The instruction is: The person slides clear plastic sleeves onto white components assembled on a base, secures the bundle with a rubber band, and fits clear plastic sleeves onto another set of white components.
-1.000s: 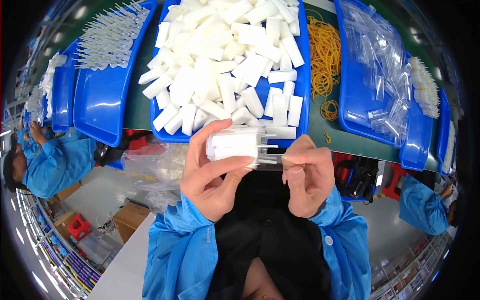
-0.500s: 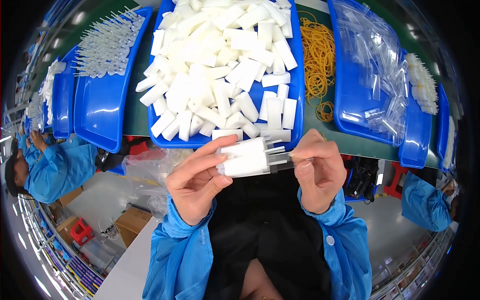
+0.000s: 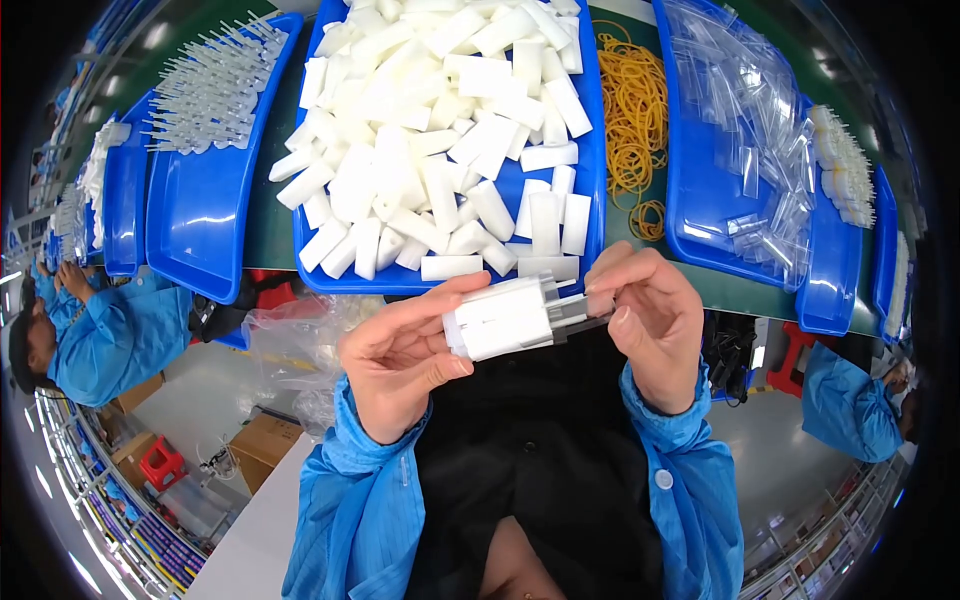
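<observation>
Hands met just below the near edge of the green bench in the head view, both raised in front of the person's dark apron. The left hand (image 3: 405, 360) was curled around a bundle of white blocks (image 3: 500, 318), thumb underneath and fingers over the top, so the pieces stayed squared together as one pack. The right hand (image 3: 650, 325) pinched a clear plastic sleeve (image 3: 578, 310) at the bundle's right end, fingertips closed on the film; that grip seemed meant to keep the mouth of the sleeve lined up with the blocks. Both hands were closed on their loads, neither open.

Directly beyond them sat a blue tray (image 3: 595, 200) heaped with loose white blocks, close enough to draw from without stretching. To its right lay a scatter of yellow rubber bands (image 3: 632, 110) on the bench, then another blue tray of clear bags (image 3: 745, 150). On the left, a tray (image 3: 200, 240) held a clump of slim clear parts at its far end. Other workers in blue coats showed at both rims.
</observation>
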`<action>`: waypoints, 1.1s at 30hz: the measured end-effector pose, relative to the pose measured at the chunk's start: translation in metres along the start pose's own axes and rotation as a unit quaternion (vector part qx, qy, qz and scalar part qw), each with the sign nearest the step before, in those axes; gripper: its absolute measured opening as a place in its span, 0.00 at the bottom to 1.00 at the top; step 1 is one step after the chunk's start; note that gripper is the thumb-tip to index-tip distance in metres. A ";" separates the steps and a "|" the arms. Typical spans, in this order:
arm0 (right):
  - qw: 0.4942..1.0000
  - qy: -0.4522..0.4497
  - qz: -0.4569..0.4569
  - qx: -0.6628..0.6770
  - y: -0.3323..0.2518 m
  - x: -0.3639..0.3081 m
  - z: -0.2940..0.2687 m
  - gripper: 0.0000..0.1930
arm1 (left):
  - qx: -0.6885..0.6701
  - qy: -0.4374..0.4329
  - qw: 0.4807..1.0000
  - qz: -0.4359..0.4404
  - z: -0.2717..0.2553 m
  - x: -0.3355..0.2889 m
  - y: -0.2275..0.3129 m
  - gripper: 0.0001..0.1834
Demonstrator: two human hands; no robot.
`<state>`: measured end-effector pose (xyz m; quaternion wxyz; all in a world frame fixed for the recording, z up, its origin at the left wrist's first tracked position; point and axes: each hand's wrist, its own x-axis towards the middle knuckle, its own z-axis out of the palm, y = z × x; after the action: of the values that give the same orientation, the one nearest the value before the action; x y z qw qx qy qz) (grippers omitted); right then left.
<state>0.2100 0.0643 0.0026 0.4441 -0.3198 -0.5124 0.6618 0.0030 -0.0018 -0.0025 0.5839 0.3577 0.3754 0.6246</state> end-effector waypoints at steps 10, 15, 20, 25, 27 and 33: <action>0.989 -0.052 -0.100 -0.099 0.006 0.000 0.005 0.14 | -0.008 -0.010 0.999 -0.053 0.001 -0.003 -0.003 0.26; 0.985 -0.050 -0.109 -0.121 0.007 -0.002 0.005 0.13 | -0.003 -0.034 0.997 -0.065 0.003 -0.003 -0.007 0.27; 0.984 -0.043 -0.116 -0.129 0.014 0.002 0.005 0.12 | 0.012 0.022 0.999 -0.048 0.003 -0.008 -0.009 0.27; 0.959 -0.049 -0.144 -0.240 -0.006 0.008 -0.004 0.16 | 0.008 0.042 0.998 -0.047 0.001 -0.007 -0.010 0.27; 0.923 0.055 -0.179 -0.337 -0.013 0.013 -0.024 0.15 | -0.021 0.067 0.997 -0.032 -0.001 -0.007 -0.011 0.27; 0.565 0.272 -0.177 -0.759 -0.023 0.044 -0.106 0.12 | -0.014 0.075 0.993 -0.085 0.000 -0.005 -0.007 0.28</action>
<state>0.2913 0.1481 -0.0022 0.2648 -0.6071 -0.7272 -0.1802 0.0062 -0.0065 -0.0085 0.6101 0.2682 0.4380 0.6033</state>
